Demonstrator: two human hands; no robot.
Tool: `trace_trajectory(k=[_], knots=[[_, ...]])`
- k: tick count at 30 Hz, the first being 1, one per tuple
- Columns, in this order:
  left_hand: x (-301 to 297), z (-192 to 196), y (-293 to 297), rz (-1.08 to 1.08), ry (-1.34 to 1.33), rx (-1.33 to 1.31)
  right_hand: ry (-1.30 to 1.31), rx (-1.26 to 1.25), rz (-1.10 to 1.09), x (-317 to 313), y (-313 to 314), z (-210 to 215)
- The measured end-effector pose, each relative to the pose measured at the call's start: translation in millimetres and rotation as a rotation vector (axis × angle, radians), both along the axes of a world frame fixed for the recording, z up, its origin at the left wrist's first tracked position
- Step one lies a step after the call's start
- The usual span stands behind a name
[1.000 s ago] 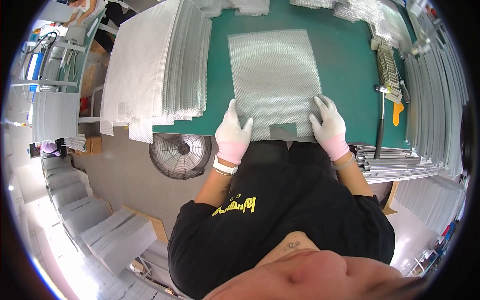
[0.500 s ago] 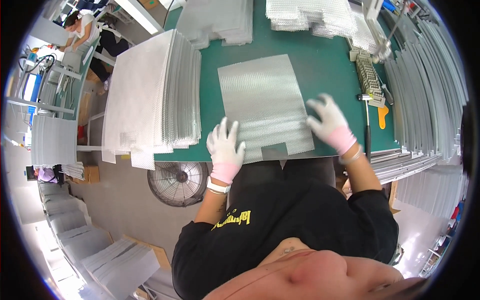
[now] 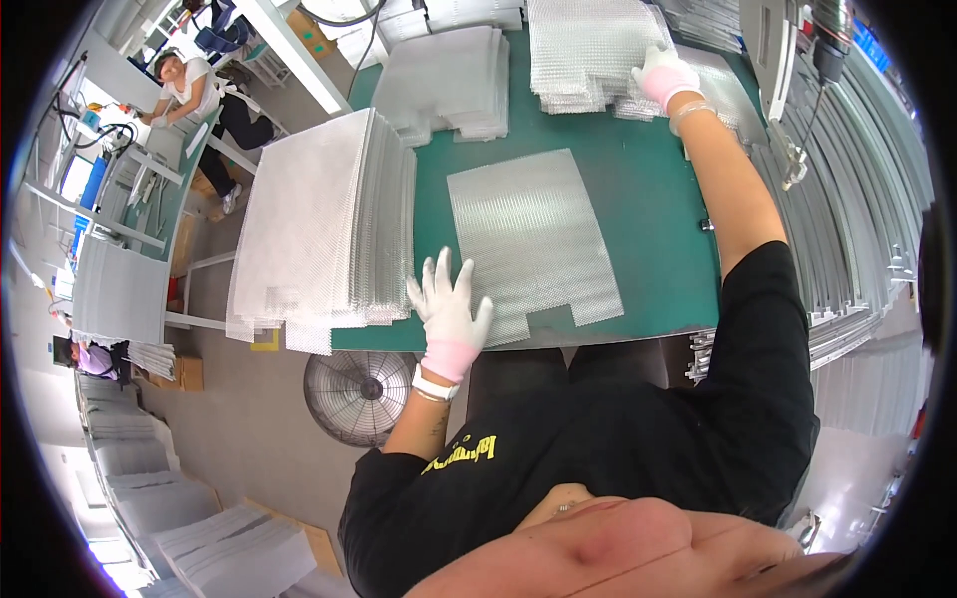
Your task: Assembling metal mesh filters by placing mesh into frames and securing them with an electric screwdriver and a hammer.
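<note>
A silvery mesh sheet (image 3: 538, 229) with a notch in its near edge lies on the green worktable (image 3: 663, 239). At its near left edge my left hand (image 3: 449, 311), in a white glove with a pink cuff, is open with its fingers spread. My right hand (image 3: 666, 78), gloved the same way, reaches across to the right side of a far mesh stack (image 3: 583, 60). Its thumb and fingers look apart on the top of that stack; the fingertips are small and partly hidden.
A tall stack of mesh sheets (image 3: 304, 214) stands at the table's left edge, another mesh stack (image 3: 444, 80) behind it. Long grey strips (image 3: 847, 209) line the right side, beside a hanging tool (image 3: 829, 45). A floor fan (image 3: 364, 397) stands below. A co-worker (image 3: 189, 90) sits far left.
My right hand has gone from beside the middle sheet to the far stack, its arm now stretched forward. The left hand stays near the sheet's left edge. The whole view has shifted slightly.
</note>
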State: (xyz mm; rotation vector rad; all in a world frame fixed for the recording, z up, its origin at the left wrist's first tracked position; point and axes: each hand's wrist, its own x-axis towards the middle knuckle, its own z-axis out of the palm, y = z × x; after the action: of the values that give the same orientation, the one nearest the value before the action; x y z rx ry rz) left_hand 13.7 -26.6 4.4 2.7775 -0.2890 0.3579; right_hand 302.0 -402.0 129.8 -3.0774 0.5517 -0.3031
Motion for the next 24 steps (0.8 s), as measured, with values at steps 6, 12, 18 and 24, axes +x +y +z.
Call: trace_trajectory(k=[6, 12, 18, 24], knots=[[-16.8, -1.3, -2.9, 0.014, -0.046, -0.073, -0.197, -0.193, 0.09, -6.9, 14.7, 22.3], [-27.2, -10.2, -1.8, -0.007, -0.046, -0.145, -1.03, 0.428, 0.757, 21.0, -36.4, 33.5], [-32.2, -22.4, 6.5, -0.019, -0.048, -0.287, -0.76, 0.829, 0.719, -1.5, -43.9, 54.3], [-26.7, -20.4, -1.4, -0.098, -0.046, -0.466, -0.673, 0.736, 0.688, 19.1, -93.9, 7.4]])
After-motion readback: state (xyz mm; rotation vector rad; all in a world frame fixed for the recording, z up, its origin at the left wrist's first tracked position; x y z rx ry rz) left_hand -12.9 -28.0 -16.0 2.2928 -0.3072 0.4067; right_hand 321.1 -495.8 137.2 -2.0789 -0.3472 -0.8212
